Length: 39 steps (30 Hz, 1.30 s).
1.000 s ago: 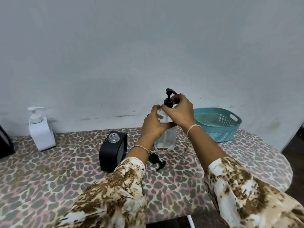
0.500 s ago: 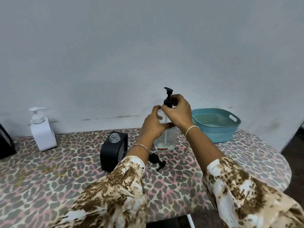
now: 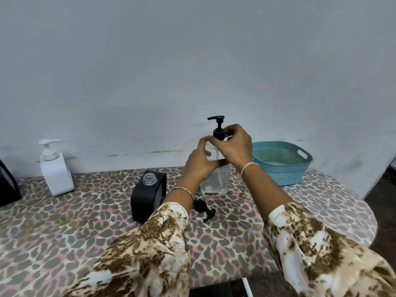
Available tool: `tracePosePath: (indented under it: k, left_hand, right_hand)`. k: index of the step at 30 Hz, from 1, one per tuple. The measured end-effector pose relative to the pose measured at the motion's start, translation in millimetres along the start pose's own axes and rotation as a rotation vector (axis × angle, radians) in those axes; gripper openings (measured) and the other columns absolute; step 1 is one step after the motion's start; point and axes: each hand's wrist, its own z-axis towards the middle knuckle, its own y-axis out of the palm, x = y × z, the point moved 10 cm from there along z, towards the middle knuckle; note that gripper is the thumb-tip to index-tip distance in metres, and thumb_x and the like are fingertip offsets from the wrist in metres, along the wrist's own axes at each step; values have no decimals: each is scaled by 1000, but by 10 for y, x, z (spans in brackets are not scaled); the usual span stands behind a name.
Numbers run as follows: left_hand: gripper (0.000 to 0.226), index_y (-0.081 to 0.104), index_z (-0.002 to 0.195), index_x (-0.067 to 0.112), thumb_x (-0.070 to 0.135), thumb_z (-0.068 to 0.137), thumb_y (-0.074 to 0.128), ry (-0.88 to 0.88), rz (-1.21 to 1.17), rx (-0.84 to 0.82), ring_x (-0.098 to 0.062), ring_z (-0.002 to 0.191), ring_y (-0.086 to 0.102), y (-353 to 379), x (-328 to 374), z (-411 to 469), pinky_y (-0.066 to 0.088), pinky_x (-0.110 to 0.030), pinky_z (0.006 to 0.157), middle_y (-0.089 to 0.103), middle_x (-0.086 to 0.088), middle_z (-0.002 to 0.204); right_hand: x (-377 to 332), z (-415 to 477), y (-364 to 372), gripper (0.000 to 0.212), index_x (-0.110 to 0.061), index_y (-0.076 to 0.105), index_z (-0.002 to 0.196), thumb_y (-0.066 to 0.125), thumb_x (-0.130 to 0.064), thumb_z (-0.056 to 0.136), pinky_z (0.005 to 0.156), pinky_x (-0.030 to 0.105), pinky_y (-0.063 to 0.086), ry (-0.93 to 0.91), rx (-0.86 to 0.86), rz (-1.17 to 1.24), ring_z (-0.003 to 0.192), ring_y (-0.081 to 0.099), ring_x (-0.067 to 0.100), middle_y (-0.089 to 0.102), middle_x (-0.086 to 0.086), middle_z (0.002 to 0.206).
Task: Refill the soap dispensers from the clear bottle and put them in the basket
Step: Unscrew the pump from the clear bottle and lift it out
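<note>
The clear plastic bottle (image 3: pixel 215 183) stands upright on the leopard-print surface (image 3: pixel 85 211), between the black square dispenser (image 3: pixel 149 195) and the perforated teal plastic basket (image 3: pixel 281 162). The left hand (image 3: pixel 198 165) wraps the bottle's shoulder, apparently to steady it against rotation. The right hand (image 3: pixel 235 144) has its fingers (image 3: pixel 230 130) closed on the black pump collar (image 3: pixel 218 133), a grip suited to turning it. The black dispenser's neck is open, its detached black pump (image 3: pixel 203 209) lying alongside, ready for filling.

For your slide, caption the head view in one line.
Both hands work the black pump on the clear bottle.
</note>
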Motion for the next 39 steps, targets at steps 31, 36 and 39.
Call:
tracePosePath:
  k: [31,36,39]
  left_hand:
    - [47,57,131,24,35,86,68,153,152,292,-17,127,50,-395,338,-354,45,-38,101,54,9,139]
    - [56,44,142,21,29,90,63,134,248,179,-17,136,40,-289,413,-385,38,-37,108,41,7,149]
    - [62,36,146,18,28,90,61,126,289,112,-19,141,32,-231,437,-411,31,-36,112,31,5,155]
  right_hand:
    - [-625,80,-682,21,-14,59,112,63,-17,91,76,21,53,-157,195,330,84,63,7,62,-11,97]
    - [-685,53,-1102,21,-16,60,104,70,-17,86,69,9,46,-117,348,499,73,59,-5,65,-7,95]
    - [-618,35,-1337,20,-18,61,100,72,-17,83,73,16,47,-59,437,639,72,60,0,67,-7,92]
